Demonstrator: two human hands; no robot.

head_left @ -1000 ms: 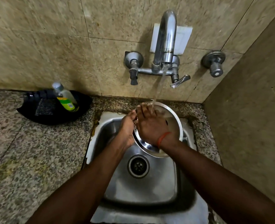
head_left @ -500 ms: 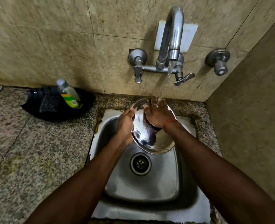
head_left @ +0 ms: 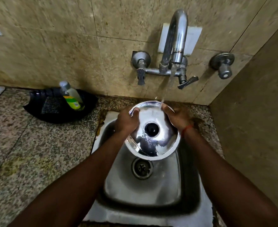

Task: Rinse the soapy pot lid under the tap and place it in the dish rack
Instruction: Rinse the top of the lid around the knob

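Steel pot lid (head_left: 151, 145) is up over the sink (head_left: 143, 194), held w/ both hands & tilted so its domed top faces the camera, black knob (head_left: 152, 129) in the ctr. Its near edge hangs just above the drain (head_left: 142, 168).

Left hand (head_left: 126, 122) grips the lid's left rim. The thumb (head_left: 135, 110) lies across the top near the far-left edge; the fingers go under, out of sight. Right hand (head_left: 176, 117) holds the right rim, fingers curled over the far-right edge. A red thread (head_left: 186, 128) sits round that wrist.

Tap (head_left: 176, 38) on the tiled wall is running. The water stream (head_left: 168, 84) lands on the lid's far rim, right by the right hand's fingertips (head_left: 165, 108), & a thin film runs down the shiny dome past the knob.

Speckled granite counter (head_left: 28, 153) to the left carries a black tray (head_left: 41, 115) against the wall, w/ a clear bottle (head_left: 71, 95), green-yellow label, leaning in it. Separate valve (head_left: 223, 66) sits on the wall to the right of the tap.
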